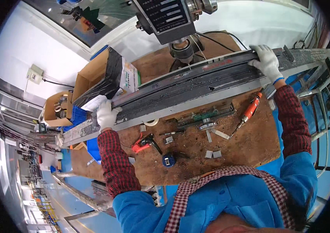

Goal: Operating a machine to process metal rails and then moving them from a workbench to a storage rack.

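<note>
A long dark metal profile [184, 82] with a grooved, scuffed face lies across the wooden workbench on a longer grey metal rail [227, 92]. My left hand [107, 115], in a white knit glove, is closed on the profile's left end. Toward its other end my right hand [266, 62], gloved the same way, has its fingers curled over the far edge. Between my hands stands a drill press [169, 21], its bit [190, 65] pointing down close to the profile's far edge. Whether the bit touches the metal I cannot tell.
On the workbench [242, 149] nearer me lie a red pneumatic drill [252, 107], a green clamp-like tool [205, 116], a blue tape measure [169, 159], a red-and-black tool [143, 144] and small metal pieces [209, 154]. Cardboard boxes [91, 75] stand behind the rail at left.
</note>
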Available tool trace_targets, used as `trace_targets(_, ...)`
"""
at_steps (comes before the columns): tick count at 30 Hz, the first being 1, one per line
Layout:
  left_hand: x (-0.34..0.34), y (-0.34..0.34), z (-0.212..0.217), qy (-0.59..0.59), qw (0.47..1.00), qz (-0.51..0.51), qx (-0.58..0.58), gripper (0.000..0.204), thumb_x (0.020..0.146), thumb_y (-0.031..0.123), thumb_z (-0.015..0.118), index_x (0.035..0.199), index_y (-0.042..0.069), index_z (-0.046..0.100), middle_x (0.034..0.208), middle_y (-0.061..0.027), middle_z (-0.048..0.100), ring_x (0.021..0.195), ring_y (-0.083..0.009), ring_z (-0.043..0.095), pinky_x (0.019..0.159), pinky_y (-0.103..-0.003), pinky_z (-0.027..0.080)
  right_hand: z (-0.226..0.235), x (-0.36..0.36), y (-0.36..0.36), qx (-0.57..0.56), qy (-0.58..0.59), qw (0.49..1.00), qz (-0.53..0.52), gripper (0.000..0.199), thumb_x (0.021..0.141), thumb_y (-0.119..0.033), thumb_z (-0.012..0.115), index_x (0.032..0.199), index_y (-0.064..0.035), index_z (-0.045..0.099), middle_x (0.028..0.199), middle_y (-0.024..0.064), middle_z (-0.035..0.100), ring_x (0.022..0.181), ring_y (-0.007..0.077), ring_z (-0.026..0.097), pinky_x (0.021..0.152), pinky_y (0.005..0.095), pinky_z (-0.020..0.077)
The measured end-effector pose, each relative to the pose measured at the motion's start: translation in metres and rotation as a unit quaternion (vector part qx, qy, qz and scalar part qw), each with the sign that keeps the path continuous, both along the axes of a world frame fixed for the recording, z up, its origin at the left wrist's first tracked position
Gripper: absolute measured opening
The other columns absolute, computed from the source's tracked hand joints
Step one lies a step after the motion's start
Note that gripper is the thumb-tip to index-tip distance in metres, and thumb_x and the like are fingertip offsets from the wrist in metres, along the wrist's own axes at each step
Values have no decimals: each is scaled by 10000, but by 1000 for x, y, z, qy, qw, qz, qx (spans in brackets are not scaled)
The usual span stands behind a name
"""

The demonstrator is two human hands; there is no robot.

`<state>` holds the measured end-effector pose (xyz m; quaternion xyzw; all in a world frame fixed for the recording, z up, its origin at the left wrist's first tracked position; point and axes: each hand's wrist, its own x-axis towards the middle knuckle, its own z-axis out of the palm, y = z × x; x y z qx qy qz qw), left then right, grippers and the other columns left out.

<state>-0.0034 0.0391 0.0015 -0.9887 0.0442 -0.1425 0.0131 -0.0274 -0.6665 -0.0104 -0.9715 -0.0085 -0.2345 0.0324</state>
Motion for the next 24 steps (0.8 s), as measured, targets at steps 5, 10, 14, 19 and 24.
trace_targets(5, -11, -24, 9, -18, 997, -63, 32, 459, 794, 370, 780, 1094, 48, 654, 1060, -176, 668, 958, -404, 616, 879, -466, 495, -1, 1, -17, -58, 87, 994, -14, 622, 791, -327, 809, 1354, -145, 614, 1256, 79, 631, 1184, 282, 601, 1042, 385, 473)
trace_targets(10, -5, -44, 6, -48, 989, -129, 54, 449, 792, 371, 775, 1073, 44, 652, 1022, -162, 668, 919, -385, 614, 842, -460, 497, 17, 4, -9, 4, 59, 998, 16, 643, 847, -357, 788, 1409, -130, 575, 1218, 94, 649, 1174, 258, 617, 1007, 368, 501)
trace_targets(14, 0, -47, 0, -64, 988, -131, 45, 448, 789, 367, 772, 1066, 37, 651, 997, -156, 666, 900, -374, 611, 820, -457, 497, 67, 35, 2, 328, -56, 915, 227, 586, 934, -377, 736, 1425, -112, 557, 1186, 111, 651, 1121, 230, 642, 929, 351, 544)
trace_targets(19, 9, -58, 5, -85, 984, -150, 50, 445, 782, 351, 777, 1062, 30, 651, 980, -153, 665, 894, -369, 610, 810, -453, 499, 242, 154, -23, 640, 191, 440, 600, 487, 1003, -455, 621, 1300, -69, 615, 1150, 132, 677, 972, 256, 666, 862, 406, 555)
trace_targets(24, -2, -50, 1, -76, 988, -124, 52, 446, 772, 337, 785, 1071, 32, 653, 990, -150, 669, 898, -366, 614, 815, -448, 504, 319, 90, 98, 629, -128, 664, 385, 499, 1008, -507, 609, 1244, -68, 625, 1131, 140, 675, 897, 272, 649, 814, 399, 543)
